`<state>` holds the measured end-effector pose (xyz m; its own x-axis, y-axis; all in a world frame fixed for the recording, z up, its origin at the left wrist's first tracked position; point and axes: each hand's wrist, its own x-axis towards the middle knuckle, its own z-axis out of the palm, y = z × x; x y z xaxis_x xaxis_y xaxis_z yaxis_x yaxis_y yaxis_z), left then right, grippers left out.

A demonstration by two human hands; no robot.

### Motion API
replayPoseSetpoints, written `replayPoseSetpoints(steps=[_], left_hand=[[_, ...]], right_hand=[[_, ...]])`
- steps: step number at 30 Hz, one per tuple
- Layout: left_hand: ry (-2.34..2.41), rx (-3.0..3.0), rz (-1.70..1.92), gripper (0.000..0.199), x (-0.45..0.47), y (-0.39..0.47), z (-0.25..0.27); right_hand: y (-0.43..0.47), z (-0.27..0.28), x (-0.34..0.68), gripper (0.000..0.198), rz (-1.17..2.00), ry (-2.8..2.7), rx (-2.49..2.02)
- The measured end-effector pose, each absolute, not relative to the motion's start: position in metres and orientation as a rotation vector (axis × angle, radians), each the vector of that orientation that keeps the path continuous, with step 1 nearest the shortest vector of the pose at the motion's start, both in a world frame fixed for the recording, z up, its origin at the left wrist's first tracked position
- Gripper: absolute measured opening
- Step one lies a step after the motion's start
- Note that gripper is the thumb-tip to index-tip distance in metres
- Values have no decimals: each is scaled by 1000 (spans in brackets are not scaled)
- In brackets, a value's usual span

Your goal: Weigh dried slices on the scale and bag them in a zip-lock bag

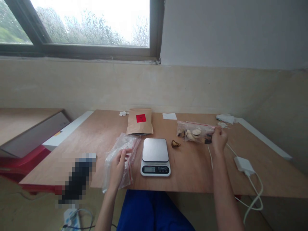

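My left hand (pixel 118 165) is at a pile of clear zip bags (pixel 113 150) with red seal lines, left of the scale. Its thumb and fingers are bent together on the thin plastic. On the right, my right hand (pixel 219 139) is closed round the end of a zip bag of dried pieces (pixel 193 132), pale and dark brown, held just over the table. Between the hands stands a white kitchen scale (pixel 155 157) with a steel plate; its display is too small to read. One curled brown dried piece (pixel 175 144) lies beside the scale.
A brown paper pouch (pixel 140 123) with a red label stands behind the scale. White paper (pixel 169 116) and crumpled tissue (pixel 225 119) lie at the back. A white power adapter (pixel 244 164) with cables sits right. A blurred dark object (pixel 79 176) is at the left front edge.
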<state>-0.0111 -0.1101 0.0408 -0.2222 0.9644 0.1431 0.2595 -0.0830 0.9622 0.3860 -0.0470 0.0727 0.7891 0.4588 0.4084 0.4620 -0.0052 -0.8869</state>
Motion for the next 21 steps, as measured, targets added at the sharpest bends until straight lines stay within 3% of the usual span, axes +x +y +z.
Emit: replayPoseSetpoints(steps=[6, 14, 21], left_hand=[[1663, 1783, 1375, 29, -8, -54, 27], [1885, 2244, 951, 55, -11, 18, 9], [1789, 2311, 795, 36, -12, 40, 14]], right_hand=[[-12, 49, 391, 29, 38, -888, -1817], [-36, 25, 350, 39, -478, -1279, -1797], [-40, -5, 323, 41, -458, -1495, -1957]])
